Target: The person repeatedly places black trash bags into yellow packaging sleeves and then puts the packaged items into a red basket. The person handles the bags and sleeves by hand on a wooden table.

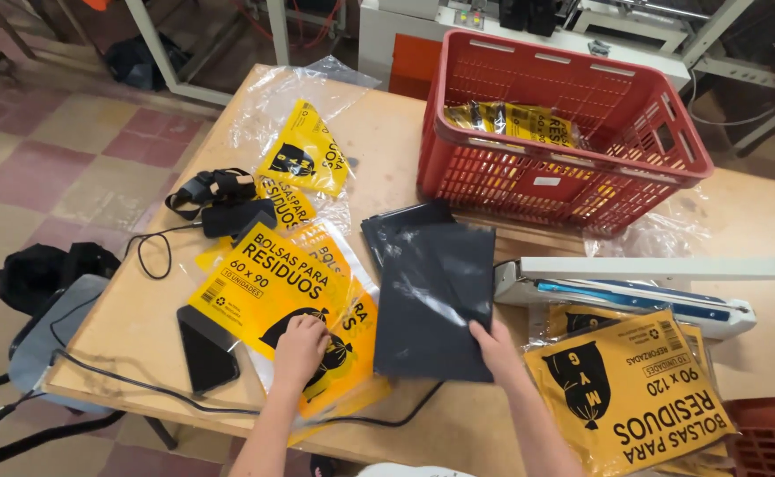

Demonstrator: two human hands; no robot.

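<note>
My left hand (299,349) rests fingers-down on a clear plastic packet with a yellow printed card (268,287), one of a loose pile at the table's front left. My right hand (496,346) grips the lower right corner of a stack of folded black plastic bags (431,296) lying flat in the middle of the table. A second folded black bag (400,223) pokes out from behind that stack.
A red plastic crate (661,163) holding yellow-labelled packets stands at the back right. A white and blue heat sealer (635,296) lies right of the black bags, above more yellow packets (635,389). A dark phone (204,349), black cable (131,380) and strap device (215,190) lie left.
</note>
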